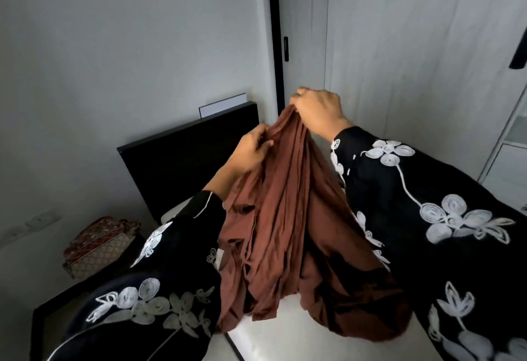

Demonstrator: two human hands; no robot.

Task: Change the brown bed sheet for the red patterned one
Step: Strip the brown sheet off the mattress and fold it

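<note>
Where the brown sheet (285,218) hangs: we hold it gathered into one long bunch, lifted above the bed between our two hands. Its folds fall in narrow pleats, and its lower end lies in a loose heap on the mattress (285,338).
Right hand (316,112): it grips the very top of the bunch, fingers curled tight round the cloth, with the back of the hand towards us.
Left hand (251,149): it sits just below and to the left of the right one, thumb and fingers pinching the folds at the side of the bunch. The two hands are near each other; we cannot tell whether they touch.
Red patterned sheet (99,243): it lies in a folded bundle at the lower left, off the mattress, beside the black bed frame (45,320) and below the wall sockets (37,219). It is well apart from both hands, and we cannot tell what it rests on.
Mattress: bare and white where it shows, under and in front of the heap.
Headboard (185,155): black, upright against the grey wall, behind our left hand, with a white panel (225,104) showing above its top edge.
Sleeves (427,218): black with white embroidered flowers, covering both forearms to the wrist.
Wardrobe (413,47): pale doors in the corner behind our right hand, with a black handle (286,49).
</note>
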